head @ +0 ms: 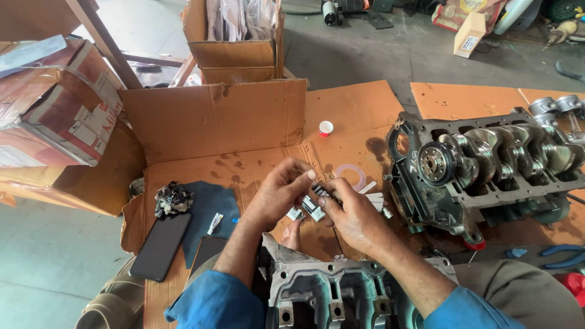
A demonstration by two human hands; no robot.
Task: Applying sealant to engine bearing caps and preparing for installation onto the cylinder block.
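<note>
My left hand point(277, 192) and my right hand point(353, 216) meet above flattened cardboard point(244, 164), both gripping a small white and black printed packet point(315, 204). Fingers of each hand pinch its edges. Just below my wrists sits a grey cast metal engine part point(332, 295) with bolt holes, resting at my lap. To the right lies an engine block point(487, 176) with its crankshaft point(481, 158) exposed. A thin pale ring gasket point(351, 176) and small white strips lie on the cardboard behind my right hand.
A dark phone point(160, 245) and a second dark slab lie at the lower left beside a crumpled dirty rag point(172, 198). A small red and white cup point(326, 128) stands on the cardboard. Cardboard boxes point(234, 42) stand behind; blue-handled pliers point(563, 256) lie at the right.
</note>
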